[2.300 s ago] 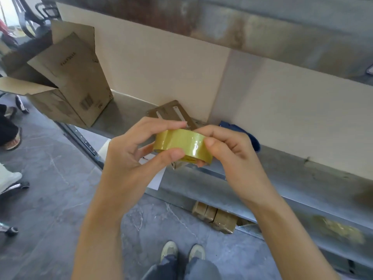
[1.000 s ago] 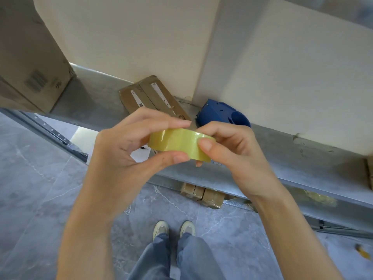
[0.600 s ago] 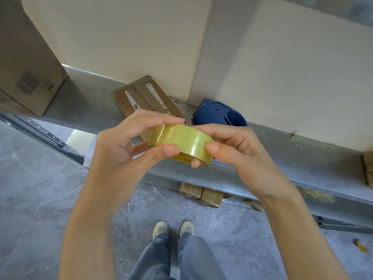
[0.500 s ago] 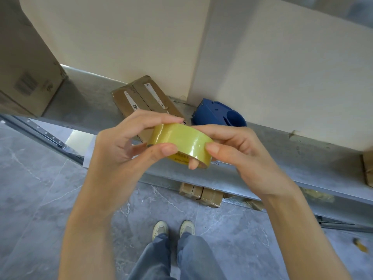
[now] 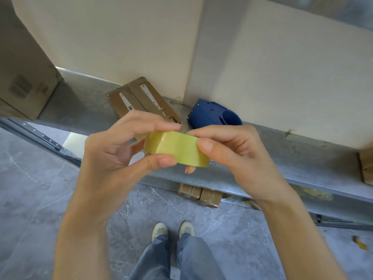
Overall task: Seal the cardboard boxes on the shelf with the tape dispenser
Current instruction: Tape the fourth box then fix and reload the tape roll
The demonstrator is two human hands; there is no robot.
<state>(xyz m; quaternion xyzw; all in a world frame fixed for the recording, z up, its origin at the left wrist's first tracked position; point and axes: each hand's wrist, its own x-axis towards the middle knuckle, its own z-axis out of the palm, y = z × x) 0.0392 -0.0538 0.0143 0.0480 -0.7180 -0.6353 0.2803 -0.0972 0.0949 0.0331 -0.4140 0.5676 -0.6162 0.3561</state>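
Both hands hold the roll of yellowish tape [image 5: 175,147] in the air, in front of the shelf [image 5: 302,158] edge. The left hand [image 5: 113,158] pinches it between its thumb on the near side of the band and its fingers [image 5: 153,123] curled over the far edge. The right hand [image 5: 238,156] grips the opposite side, thumb pressed flat on the band, with one fingertip showing beneath. The roll lies broadside between the two hands, outer band toward the person. The hole cannot be seen.

The blue tape dispenser [image 5: 214,116] rests on the shelf, empty of tape as far as can be seen. It lies just beyond the roll and slightly to its right, nearer the right hand, round opening turned rightward. A flattened cardboard box [image 5: 139,100] lies to the dispenser's left, and an upright cardboard box [image 5: 24,85] stands at the far left.

Probable step: finding the tape's free end before loading. No box is sealed yet. The load would mean carrying the roll forward and right.
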